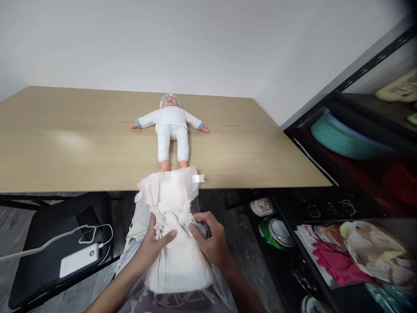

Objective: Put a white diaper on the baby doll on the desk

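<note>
An unfolded white diaper point(177, 261) lies over my lap, its far end reaching the table's front edge. Its gathered middle is pinched on the left side by my left hand point(159, 239), thumb on top. On the opposite side my right hand point(211, 237) grips the ruffled edge between thumb and fingers. One white tab sticks out at the far right corner. Beyond the diaper, a baby doll point(172, 119) in white clothes with blue cuffs and a printed cap lies on its back, arms spread, feet toward me. The fingers under the diaper are partly hidden.
The doll rests on a wooden table point(81, 152) against a white wall. At left, a black chair point(42, 243) carries a white power bank point(80, 260) with a cable. A dark shelf at right holds a teal basin point(348, 137) and a pink cloth point(339, 263).
</note>
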A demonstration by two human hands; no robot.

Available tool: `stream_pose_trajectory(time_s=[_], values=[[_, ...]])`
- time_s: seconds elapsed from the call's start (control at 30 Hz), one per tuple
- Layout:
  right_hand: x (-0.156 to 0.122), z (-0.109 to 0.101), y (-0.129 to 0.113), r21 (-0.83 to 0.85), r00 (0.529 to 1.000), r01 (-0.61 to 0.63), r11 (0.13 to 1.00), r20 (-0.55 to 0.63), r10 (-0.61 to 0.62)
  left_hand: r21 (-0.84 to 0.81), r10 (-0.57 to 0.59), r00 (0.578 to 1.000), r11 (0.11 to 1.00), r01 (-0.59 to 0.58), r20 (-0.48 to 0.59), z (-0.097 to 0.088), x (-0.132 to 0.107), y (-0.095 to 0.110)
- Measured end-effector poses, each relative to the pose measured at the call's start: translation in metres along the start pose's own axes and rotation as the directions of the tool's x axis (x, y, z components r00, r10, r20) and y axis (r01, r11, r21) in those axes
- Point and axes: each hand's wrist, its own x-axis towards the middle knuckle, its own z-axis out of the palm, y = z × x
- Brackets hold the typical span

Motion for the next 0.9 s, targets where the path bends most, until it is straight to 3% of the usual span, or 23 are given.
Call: stream_pose_trajectory(time_s=[0.13,0.23,0.43,0.6,0.67,0.73,0.83,0.9], values=[[0.006,0.001,0.003,-0.096,0.991,0.098,0.991,-0.082,-0.106,0.036,0.003,1.000,0.999,-0.002,-0.008,-0.008,0.014,-0.006],[0.015,0.004,-0.003,-0.147,0.984,0.144,0.979,-0.080,-0.157,0.048,0.008,0.999,0.999,-0.010,0.032,-0.009,0.022,-0.006],[0.055,0.026,-0.015,-0.235,0.966,0.242,0.941,0.150,-0.211,0.155,0.100,0.989,0.981,-0.116,0.111,-0.005,0.028,0.000],[0.085,0.056,-0.003,-0.311,0.933,0.257,0.915,0.325,-0.151,0.313,0.165,0.976,0.928,-0.201,0.139,-0.015,0.033,-0.008],[0.088,0.065,0.003,-0.336,0.922,0.252,0.907,0.368,-0.120,0.473,0.197,0.968,0.846,-0.248,0.156,-0.027,0.035,-0.008],[0.087,0.070,0.008,-0.365,0.918,0.252,0.896,0.382,-0.103,0.670,0.238,0.956,0.683,-0.291,0.172,-0.042,0.037,0.000],[0.084,0.073,0.013,-0.390,0.919,0.265,0.882,0.378,-0.109,0.858,0.335,0.917,0.384,-0.341,0.215,-0.064,0.039,0.028],[0.083,0.074,0.014,-0.393,0.920,0.271,0.879,0.373,-0.117,0.900,0.447,0.859,0.222,-0.376,0.249,-0.072,0.042,0.055]])
